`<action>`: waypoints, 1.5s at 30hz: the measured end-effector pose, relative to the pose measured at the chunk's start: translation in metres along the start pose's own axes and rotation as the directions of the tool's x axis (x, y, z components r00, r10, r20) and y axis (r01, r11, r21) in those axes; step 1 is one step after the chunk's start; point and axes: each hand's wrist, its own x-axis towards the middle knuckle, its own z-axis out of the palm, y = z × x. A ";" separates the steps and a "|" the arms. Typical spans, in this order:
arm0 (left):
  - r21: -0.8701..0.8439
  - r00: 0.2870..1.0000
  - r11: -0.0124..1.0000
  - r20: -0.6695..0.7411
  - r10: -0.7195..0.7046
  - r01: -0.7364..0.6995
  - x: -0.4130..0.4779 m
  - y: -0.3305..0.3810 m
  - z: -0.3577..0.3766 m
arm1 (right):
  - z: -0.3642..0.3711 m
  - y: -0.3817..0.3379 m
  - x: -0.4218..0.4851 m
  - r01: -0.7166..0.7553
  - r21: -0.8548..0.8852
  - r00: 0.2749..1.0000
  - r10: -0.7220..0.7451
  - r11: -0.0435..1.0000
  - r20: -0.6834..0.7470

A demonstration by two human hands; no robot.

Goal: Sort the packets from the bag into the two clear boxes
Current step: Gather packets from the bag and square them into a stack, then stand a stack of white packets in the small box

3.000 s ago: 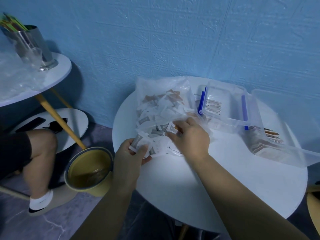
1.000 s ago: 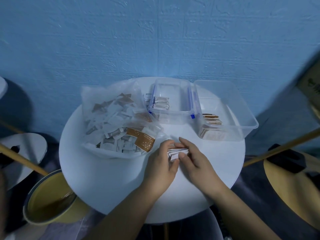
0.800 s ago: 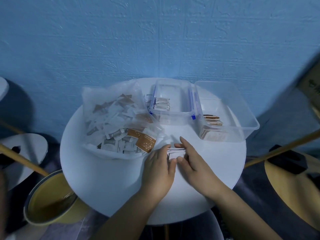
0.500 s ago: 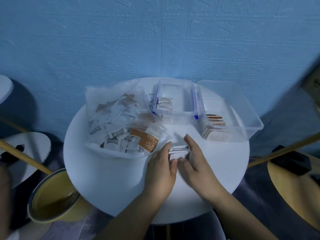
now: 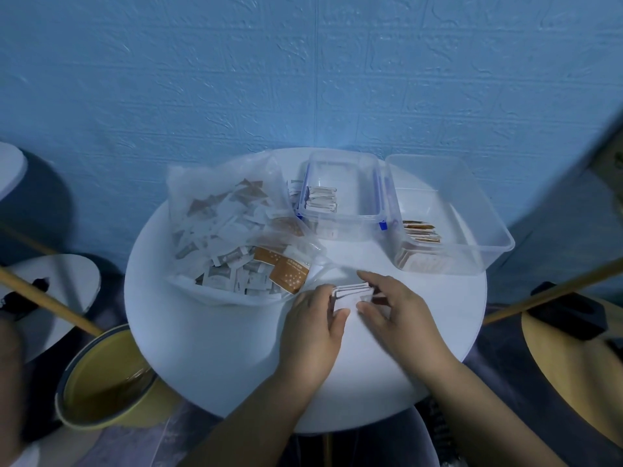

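Packets (image 5: 352, 293): a small white stack, held between both my hands over the front middle of the round white table (image 5: 219, 365), just beside the mouth of the bag (image 5: 215, 203). I cannot tell whether the stack touches the tabletop.

Left hand (image 5: 313, 332): fingers curled round the stack's left end, grip narrow.
Right hand (image 5: 401, 311): forefinger along the far edge, thumb at the near edge, pinching the right end.

Bag: clear plastic, lying on the left half of the table and heaped with white and brown packets. A larger brown packet (image 5: 286, 274) sits at its mouth.

Small clear box (image 5: 337, 227): blue clips, at the far middle of the table, with a row of white packets (image 5: 322, 198) at its left side.
Large clear box (image 5: 472, 261): just beside it on the right, with brown packets (image 5: 421, 230) at its left end.

Room: a blue textured wall (image 5: 303, 79) rises close behind the table. A yellow bucket (image 5: 101, 392) stands on the floor at lower left, near the table's edge. A wooden pole (image 5: 50, 303) slants above a lower white round surface (image 5: 67, 281) at far left.
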 end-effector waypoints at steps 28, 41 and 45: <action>0.059 0.991 0.998 -0.134 0.017 -0.009 0.145 0.016 -0.055 | -0.055 -0.028 0.205 0.021 0.073 0.985 -0.033 0.997 0.168; -0.016 0.995 0.996 0.041 -0.091 0.092 0.146 -0.021 -0.030 | 0.007 0.004 0.277 -0.268 -0.124 0.879 0.295 0.955 0.374; 0.007 0.994 0.995 0.055 -0.096 0.096 0.147 -0.021 -0.029 | 0.000 0.003 0.281 -0.359 -0.117 0.772 0.365 0.926 0.520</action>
